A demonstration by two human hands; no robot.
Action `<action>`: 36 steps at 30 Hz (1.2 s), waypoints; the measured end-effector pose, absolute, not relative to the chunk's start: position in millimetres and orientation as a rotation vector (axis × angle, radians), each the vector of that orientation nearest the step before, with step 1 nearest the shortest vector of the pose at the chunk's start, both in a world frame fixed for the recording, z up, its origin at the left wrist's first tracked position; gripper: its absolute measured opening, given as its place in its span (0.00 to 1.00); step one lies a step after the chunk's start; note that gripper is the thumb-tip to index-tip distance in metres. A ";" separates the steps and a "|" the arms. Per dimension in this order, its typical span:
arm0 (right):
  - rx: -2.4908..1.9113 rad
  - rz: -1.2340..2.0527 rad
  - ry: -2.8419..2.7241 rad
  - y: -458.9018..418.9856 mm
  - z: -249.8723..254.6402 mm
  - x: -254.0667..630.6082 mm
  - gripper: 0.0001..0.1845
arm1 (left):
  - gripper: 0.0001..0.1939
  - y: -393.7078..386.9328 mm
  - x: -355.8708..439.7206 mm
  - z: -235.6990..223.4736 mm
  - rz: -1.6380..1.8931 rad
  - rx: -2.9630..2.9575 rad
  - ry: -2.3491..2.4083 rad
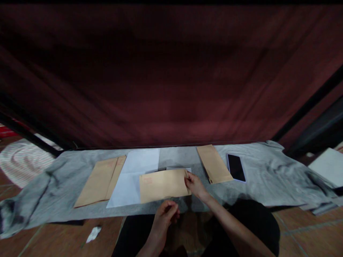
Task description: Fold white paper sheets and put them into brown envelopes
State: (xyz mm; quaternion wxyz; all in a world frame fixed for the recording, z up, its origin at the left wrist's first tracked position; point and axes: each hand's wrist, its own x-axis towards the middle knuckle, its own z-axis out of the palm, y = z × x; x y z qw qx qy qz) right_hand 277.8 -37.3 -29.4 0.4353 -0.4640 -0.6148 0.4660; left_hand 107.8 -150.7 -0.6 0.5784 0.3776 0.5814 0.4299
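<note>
A brown paper envelope (163,184) with small red print at its left end lies level in front of me. Its right end is pinched between the thumb and fingers of my right hand (194,184). My left hand (166,214) is just below the envelope's lower edge, fingers curled in, with nothing visible in it. The envelope's left end overlaps white paper sheets (136,175) with a crease across them. Behind its upper edge, a pale flat item (178,168) shows only as a thin strip.
Brown envelopes (100,180) overlap at the left, with more envelopes (214,162) right of centre. Beside those lies a smartphone (236,167). Everything rests on a grey cloth (268,171) before a dark red panel (171,107). A crumpled tissue (93,233) is on the tiled floor.
</note>
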 end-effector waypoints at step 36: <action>-1.185 1.500 -1.390 -36.6 -19.6 293.2 0.11 | 0.52 -98.9 72.4 23.7 0.565 2.475 1.594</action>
